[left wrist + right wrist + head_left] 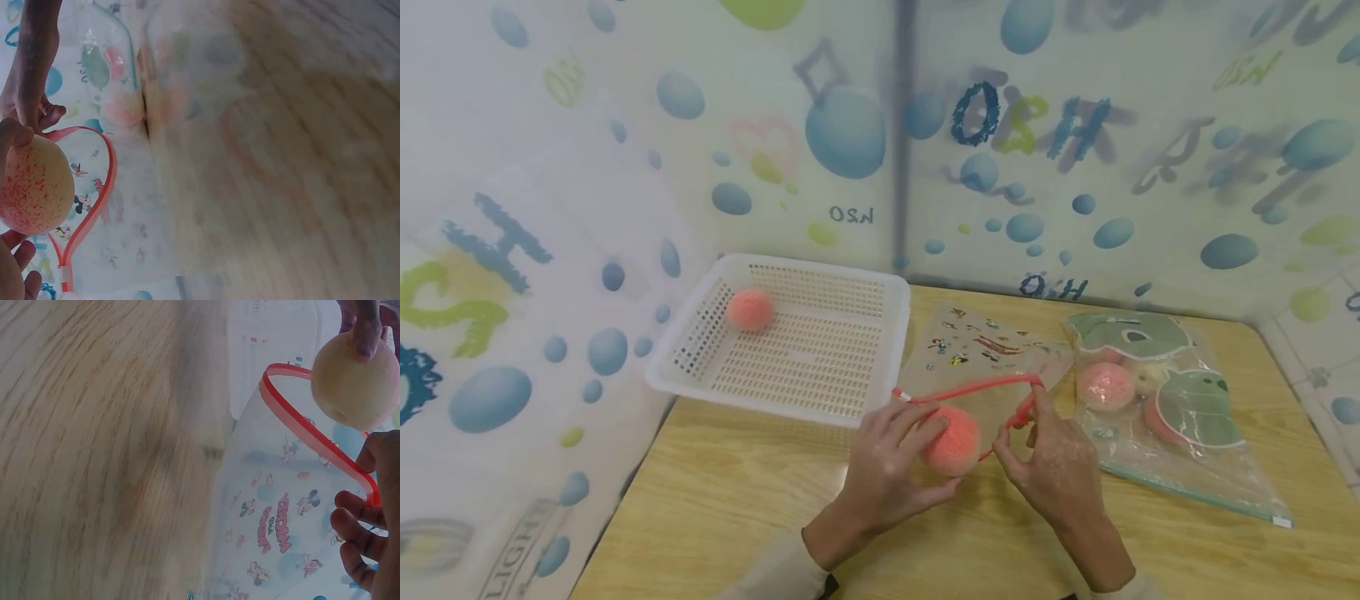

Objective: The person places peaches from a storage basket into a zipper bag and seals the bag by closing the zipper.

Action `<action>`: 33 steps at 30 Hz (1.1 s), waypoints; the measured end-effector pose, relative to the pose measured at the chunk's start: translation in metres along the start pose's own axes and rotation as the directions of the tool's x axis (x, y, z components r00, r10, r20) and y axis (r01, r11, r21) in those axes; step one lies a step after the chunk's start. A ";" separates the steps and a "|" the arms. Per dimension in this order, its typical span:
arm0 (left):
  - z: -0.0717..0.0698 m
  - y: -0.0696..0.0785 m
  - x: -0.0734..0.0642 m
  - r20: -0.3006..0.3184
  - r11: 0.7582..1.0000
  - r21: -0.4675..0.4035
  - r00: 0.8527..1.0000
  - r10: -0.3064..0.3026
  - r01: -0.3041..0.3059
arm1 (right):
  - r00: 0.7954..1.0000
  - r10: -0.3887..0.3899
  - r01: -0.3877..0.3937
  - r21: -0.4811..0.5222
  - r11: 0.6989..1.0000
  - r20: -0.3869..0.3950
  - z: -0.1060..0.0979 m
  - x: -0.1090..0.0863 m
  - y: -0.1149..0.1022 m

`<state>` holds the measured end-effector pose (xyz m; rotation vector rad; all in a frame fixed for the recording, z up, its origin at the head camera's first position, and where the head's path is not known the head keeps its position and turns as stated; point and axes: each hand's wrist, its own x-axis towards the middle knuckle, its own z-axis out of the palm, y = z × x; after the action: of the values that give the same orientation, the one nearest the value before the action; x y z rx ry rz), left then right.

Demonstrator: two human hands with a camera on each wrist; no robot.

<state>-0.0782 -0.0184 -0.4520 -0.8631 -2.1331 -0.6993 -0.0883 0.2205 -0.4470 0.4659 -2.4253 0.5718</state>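
Note:
My left hand (887, 467) grips a round pink-and-cream peach (955, 442) at the mouth of a clear zip bag (985, 346) printed with small cartoon figures. Red speckles cover one side of the peach (37, 187) in the left wrist view; its other side (356, 381) looks pale cream in the right wrist view. The bag's red zip edge (306, 428) is spread into a loop. My right hand (1060, 467) pinches that edge between thumb and fingers, holding the mouth apart. The bag's body lies flat on the table beyond the hands.
A white plastic basket (775, 407) stands at the back left with one pink peach (750, 310) inside. On the right lies a second clear zip bag (1187, 475) with green patterns, several fruits inside. A patterned curtain (850, 217) hangs behind the wooden table (700, 500).

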 end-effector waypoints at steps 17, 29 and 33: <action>0.017 -0.003 -0.008 0.201 0.945 0.262 0.969 0.146 -0.197 | 0.999 -0.012 0.013 -0.007 1.000 0.035 0.004 -0.007 -0.002; -0.001 -0.013 0.011 0.095 0.964 0.193 0.981 0.167 -0.183 | 1.000 -0.005 0.005 -0.013 1.000 -0.006 0.002 -0.005 -0.003; -0.005 -0.018 0.011 0.079 0.969 0.185 0.986 0.149 -0.161 | 0.999 0.001 -0.001 -0.012 1.000 -0.039 0.001 -0.004 -0.001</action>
<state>-0.0950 -0.0297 -0.4443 -0.9460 -2.1213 -0.3846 -0.0852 0.2200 -0.4493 0.4441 -2.3903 0.5616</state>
